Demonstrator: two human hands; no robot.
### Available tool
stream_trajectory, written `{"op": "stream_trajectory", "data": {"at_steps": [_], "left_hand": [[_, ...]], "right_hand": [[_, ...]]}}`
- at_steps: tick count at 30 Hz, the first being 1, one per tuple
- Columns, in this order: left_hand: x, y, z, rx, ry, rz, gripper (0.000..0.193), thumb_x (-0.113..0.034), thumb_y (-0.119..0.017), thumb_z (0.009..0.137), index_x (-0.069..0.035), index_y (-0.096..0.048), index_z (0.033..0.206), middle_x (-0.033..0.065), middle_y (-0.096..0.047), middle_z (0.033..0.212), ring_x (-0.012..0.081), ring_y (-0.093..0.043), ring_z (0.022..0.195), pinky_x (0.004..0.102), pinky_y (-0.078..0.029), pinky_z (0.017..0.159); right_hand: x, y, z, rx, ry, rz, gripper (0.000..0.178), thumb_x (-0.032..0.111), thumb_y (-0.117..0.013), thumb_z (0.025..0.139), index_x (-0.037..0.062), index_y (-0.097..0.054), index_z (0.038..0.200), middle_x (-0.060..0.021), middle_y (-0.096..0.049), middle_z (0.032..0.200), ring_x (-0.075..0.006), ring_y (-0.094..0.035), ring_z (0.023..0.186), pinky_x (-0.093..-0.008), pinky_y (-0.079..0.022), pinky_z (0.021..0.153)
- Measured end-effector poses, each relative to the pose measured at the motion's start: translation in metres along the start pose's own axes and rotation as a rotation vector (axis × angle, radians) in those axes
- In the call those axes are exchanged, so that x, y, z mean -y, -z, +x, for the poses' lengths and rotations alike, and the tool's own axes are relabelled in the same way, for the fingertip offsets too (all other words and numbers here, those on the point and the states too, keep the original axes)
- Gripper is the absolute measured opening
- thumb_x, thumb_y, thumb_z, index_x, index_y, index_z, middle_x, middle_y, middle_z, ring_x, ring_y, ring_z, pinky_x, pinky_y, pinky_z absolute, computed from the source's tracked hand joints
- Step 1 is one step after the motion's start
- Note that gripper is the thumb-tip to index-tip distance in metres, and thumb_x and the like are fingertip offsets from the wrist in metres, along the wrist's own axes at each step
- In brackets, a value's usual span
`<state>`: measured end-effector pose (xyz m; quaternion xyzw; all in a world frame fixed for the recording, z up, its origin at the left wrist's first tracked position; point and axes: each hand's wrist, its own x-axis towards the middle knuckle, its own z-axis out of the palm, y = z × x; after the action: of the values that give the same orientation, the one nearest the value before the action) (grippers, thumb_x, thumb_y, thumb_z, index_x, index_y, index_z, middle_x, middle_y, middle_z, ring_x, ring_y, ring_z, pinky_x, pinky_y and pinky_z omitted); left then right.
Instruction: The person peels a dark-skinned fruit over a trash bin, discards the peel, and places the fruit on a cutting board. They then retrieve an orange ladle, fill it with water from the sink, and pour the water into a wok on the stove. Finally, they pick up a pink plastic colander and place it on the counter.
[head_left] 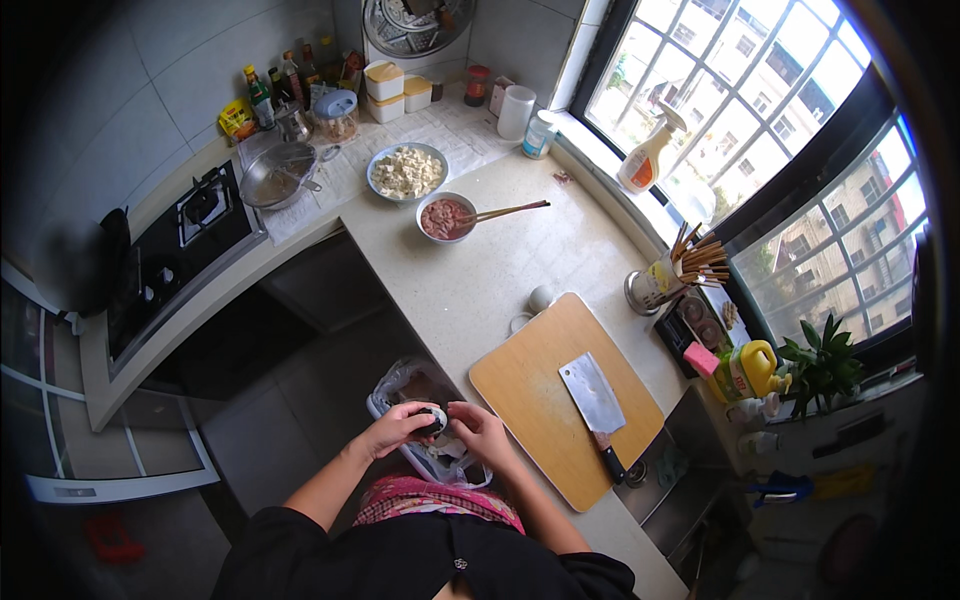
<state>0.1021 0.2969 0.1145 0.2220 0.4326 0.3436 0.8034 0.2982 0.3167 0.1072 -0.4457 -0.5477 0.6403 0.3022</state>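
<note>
My left hand (398,428) grips a dark preserved egg (432,423) with patches of pale shell on it. Beside the egg, my right hand (480,434) has its thumb and fingers drawn together in a pinch; whatever they hold is too small to make out. Both hands are above a bin (380,402) lined with a clear plastic bag, with pale scraps inside. On the counter, a whole grey-white egg (541,298) rests by the far corner of the wooden cutting board (520,390). A cleaver (595,392) with a black handle lies on the board.
A bowl of minced meat (444,216) with chopsticks (510,210) stands near a plate of tofu cubes (408,173). A strainer (278,175) sits beside the stove (165,270). Along the window are a spray bottle (648,155), a chopstick holder (655,285) and a yellow jug (745,370). The sink (680,490) is right.
</note>
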Motion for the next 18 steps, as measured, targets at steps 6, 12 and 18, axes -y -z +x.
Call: {"op": "stream_trajectory", "data": {"at_steps": [6, 12, 18], "left_hand": [[-0.003, -0.005, -0.003, -0.060, -0.159, 0.316, 0.040, -0.013, -0.068, 0.076, -0.001, -0.051, 0.111, 0.0056, -0.058, 0.097, 0.0119, -0.057, 0.085, 0.0257, -0.048, 0.076], [-0.010, -0.013, -0.009, -0.022, -0.261, 0.402, 0.045, -0.008, -0.072, 0.070, 0.000, -0.052, 0.110, 0.0050, -0.057, 0.101, 0.0119, -0.054, 0.094, 0.0269, -0.044, 0.085], [-0.014, -0.016, -0.012, -0.025, -0.233, 0.368, 0.043, -0.005, -0.071, 0.071, 0.000, -0.053, 0.109, 0.0046, -0.058, 0.100, 0.0113, -0.055, 0.092, 0.0265, -0.046, 0.083]], "right_hand": [[0.030, 0.005, -0.002, 0.180, -0.102, -0.102, 0.038, 0.006, -0.060, 0.083, 0.0001, -0.049, 0.119, -0.0077, -0.060, 0.101, -0.0127, -0.058, 0.091, -0.0271, -0.047, 0.082], [0.035, 0.005, -0.005, 0.155, -0.058, -0.036, 0.037, 0.007, -0.060, 0.083, -0.0016, -0.049, 0.118, -0.0101, -0.062, 0.102, -0.0138, -0.058, 0.094, -0.0280, -0.047, 0.084], [0.033, 0.005, -0.005, 0.150, -0.056, -0.091, 0.034, 0.009, -0.059, 0.084, -0.0035, -0.050, 0.114, -0.0108, -0.062, 0.102, -0.0140, -0.059, 0.093, -0.0281, -0.048, 0.083]]}}
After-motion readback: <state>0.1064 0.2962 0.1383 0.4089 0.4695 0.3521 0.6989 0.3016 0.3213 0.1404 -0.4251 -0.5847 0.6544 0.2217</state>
